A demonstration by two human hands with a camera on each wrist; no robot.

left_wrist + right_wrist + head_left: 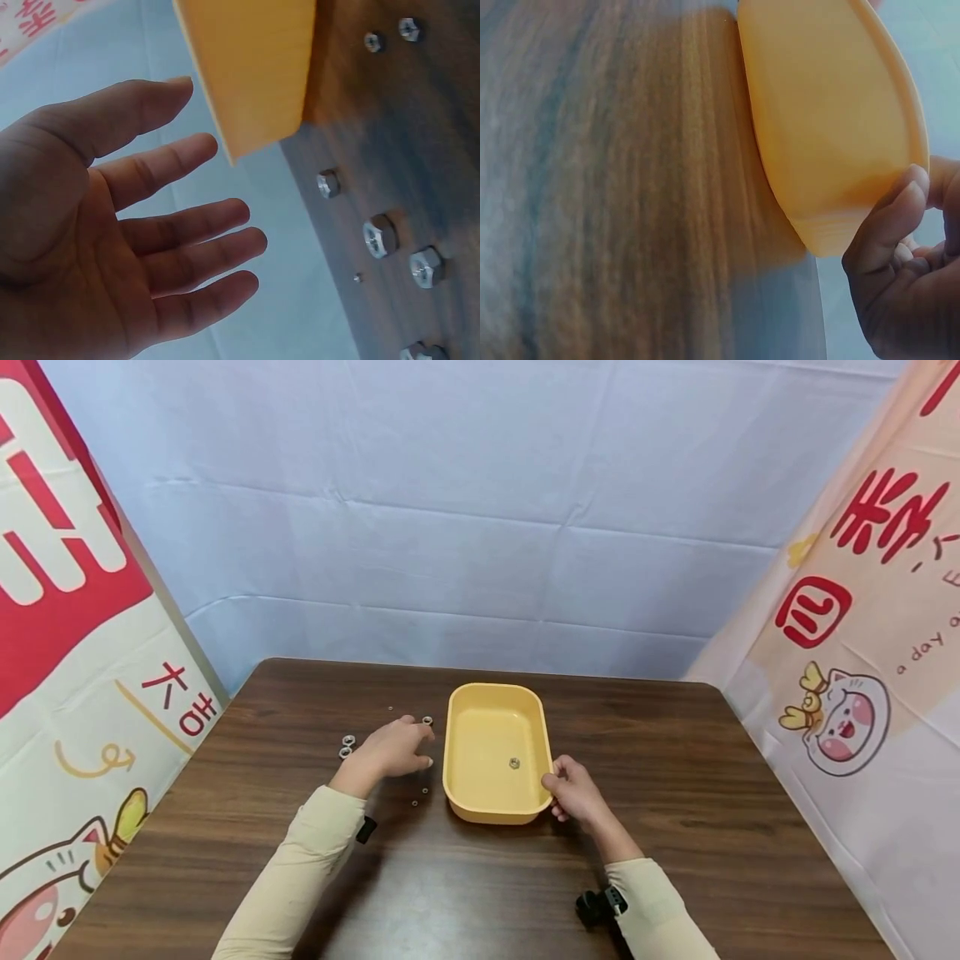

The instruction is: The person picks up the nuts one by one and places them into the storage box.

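A yellow plastic tub point(491, 793) stands on the table with one metal nut point(514, 763) lying inside it. My right hand point(573, 789) pinches the tub's right rim; in the right wrist view the thumb point(892, 217) presses on the outer wall. To the left of the tub, my left hand point(390, 750) hovers above the table, its fingers spread and holding nothing. Around it lie loose nuts: a pair of larger ones point(347, 746), one point(427, 720) beyond the fingers, and small ones point(420, 797) nearer the front. The left wrist view shows several hex nuts point(380, 236) beside the palm.
The dark wooden table point(675, 827) has its far edge against a pale cloth backdrop point(480, 527). Printed cloths hang at the left point(67, 652) and right point(862, 693). A tiny nut point(390, 708) lies farther back on the left.
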